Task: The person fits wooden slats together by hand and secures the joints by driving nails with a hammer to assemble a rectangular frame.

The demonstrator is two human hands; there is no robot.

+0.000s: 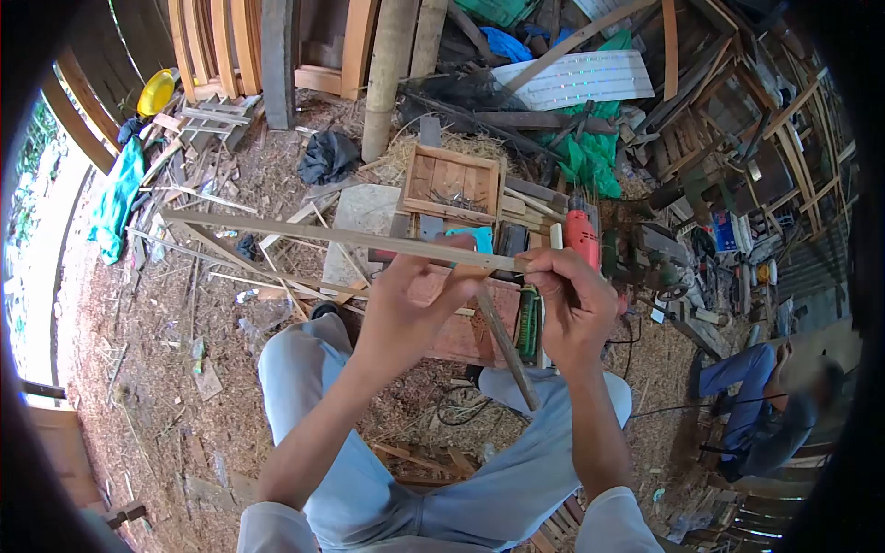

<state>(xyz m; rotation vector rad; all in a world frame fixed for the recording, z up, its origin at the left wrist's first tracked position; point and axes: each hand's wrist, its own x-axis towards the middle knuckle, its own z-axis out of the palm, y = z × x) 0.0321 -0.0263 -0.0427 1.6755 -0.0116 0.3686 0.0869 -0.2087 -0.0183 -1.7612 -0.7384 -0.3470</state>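
Note:
A long, thin wooden strip [304, 233] runs from the left across to the right, raised in front of me. My left hand [410, 309] is closed around it near its right part, thumb and fingers on either side. At the strip's right end, my right hand [573, 300] pinches with thumb and forefinger, the other fingers curled in. Anything small between those fingertips is hidden. A second strip [217, 242] slants down from the first one's far left end. Below my hands, another wooden piece [505, 350] slopes down toward my right knee.
Ahead sits a wooden box [452, 184] with nails. To its right stand a red power tool [581, 235] and a green bottle-like object [528, 321]. Shavings and offcuts cover the ground [212, 415]. A person [770, 405] sits at the right. Wooden frames [221, 46] lean at the back.

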